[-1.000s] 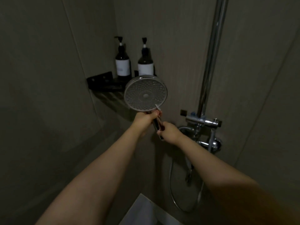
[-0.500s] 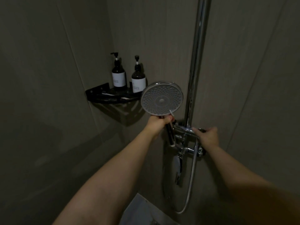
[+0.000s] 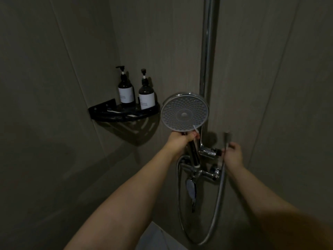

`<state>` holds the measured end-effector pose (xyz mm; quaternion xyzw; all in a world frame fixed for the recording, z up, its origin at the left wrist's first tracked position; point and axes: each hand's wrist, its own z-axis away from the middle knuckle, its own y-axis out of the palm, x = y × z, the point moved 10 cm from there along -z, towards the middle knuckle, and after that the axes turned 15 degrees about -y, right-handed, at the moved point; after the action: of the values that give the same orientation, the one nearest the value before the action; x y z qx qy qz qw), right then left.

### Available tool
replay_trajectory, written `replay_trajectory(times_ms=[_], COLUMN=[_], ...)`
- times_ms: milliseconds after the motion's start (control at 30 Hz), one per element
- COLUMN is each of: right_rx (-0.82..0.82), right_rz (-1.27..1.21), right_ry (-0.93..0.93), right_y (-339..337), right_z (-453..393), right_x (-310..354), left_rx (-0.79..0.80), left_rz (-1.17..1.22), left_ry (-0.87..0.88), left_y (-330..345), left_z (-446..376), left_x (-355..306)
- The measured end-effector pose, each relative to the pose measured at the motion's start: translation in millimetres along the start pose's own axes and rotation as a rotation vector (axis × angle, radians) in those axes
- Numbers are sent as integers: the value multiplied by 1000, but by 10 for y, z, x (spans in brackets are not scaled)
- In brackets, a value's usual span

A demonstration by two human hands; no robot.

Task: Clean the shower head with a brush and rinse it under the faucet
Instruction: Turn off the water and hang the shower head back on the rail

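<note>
Since the frame half a second earlier, the right hand has shifted off the top of the chrome mixer valve to its right end; the shower head has stayed raised just left of the riser pipe; the view has swung so that the pipe sits nearer the centre.

All positions below refer to the riser pipe, the vertical chrome tube on the wall.

Left hand: closed in a fist around the neck of the shower head handle, directly below the round face and just left of the pipe; a thin pale brush is pinched in the same hand, its tip lying against the lower right edge of the spray face.

Shower head: upright, spray face turned toward the camera, its right rim overlapping the pipe; the handle runs down from the fist toward the valve.

Right hand: right of the pipe, at the dark knob on the right end of the valve; the fingers curl toward the knob, but the dim, blurred picture does not show whether they grip it, nor whether they hold the hose that passes beside them.

Hose: hangs in a loop below the valve, right of the pipe.

Faucet spout: below the valve, just left of the pipe line, pointing down.

Corner shelf: black, well left of the pipe; two dark pump bottles with white labels stand on it side by side.
</note>
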<state>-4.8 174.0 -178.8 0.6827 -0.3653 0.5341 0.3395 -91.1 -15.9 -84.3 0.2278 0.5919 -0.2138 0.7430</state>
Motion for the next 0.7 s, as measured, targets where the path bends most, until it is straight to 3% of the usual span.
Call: replay_trajectory(times_ms=[67, 200, 400, 533, 700], right_rx=[43, 287, 407, 473, 613], right_rz=[-26, 66, -2, -122, 21], right_ry=[-89, -259, -270, -269, -394], right_y=[44, 245, 289, 413, 668], right_z=[-164, -234, -151, -4, 302], right_x=[374, 949, 1151, 1325, 1633], left_rx=[-6, -17, -75, -133, -180], left_rz=[27, 29, 114, 319, 514], left_ry=[7, 23, 159, 256, 256], left_y=[8, -17, -295, -524, -699], left_z=[2, 25, 230, 368, 437], left_x=[-43, -193, -781, -1137, -1264])
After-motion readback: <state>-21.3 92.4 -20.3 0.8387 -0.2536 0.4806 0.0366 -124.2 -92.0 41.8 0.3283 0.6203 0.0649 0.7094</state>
